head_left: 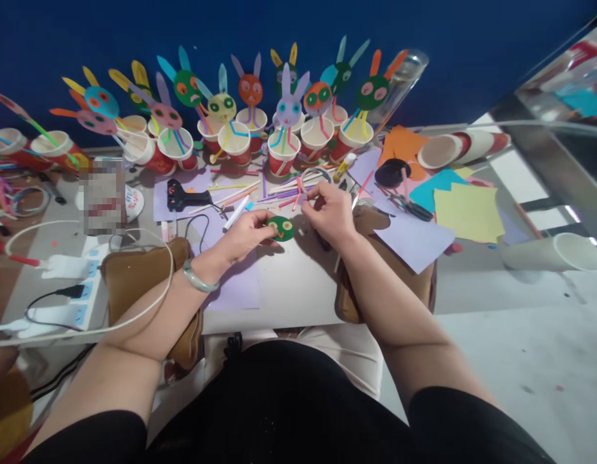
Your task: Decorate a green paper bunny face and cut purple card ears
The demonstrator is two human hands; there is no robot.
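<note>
My left hand (pixel 252 233) pinches a small green paper face (pixel 284 233) by its left edge. The face has pale round eyes and a small orange mouth. To its right, my right hand (pixel 330 211) hovers with thumb and fingers pressed together; what they hold, if anything, is too small to tell. Just past its fingertips lie thin paper strips (pixel 291 190) in purple, pink and white. A black glue gun (pixel 185 195) and a white marker (pixel 237 212) lie beyond my left hand. A yellow glue stick (pixel 345 166) is beyond my right hand.
Paper cups (pixel 283 154) with rabbit faces on strips stand along the blue wall. Coloured paper sheets (pixel 465 209) and scissors (pixel 414 209) lie at right, with stacked cups (pixel 465 147). A power strip (pixel 91 290) with cords is at left. Brown pads (pixel 148 274) lie under my forearms.
</note>
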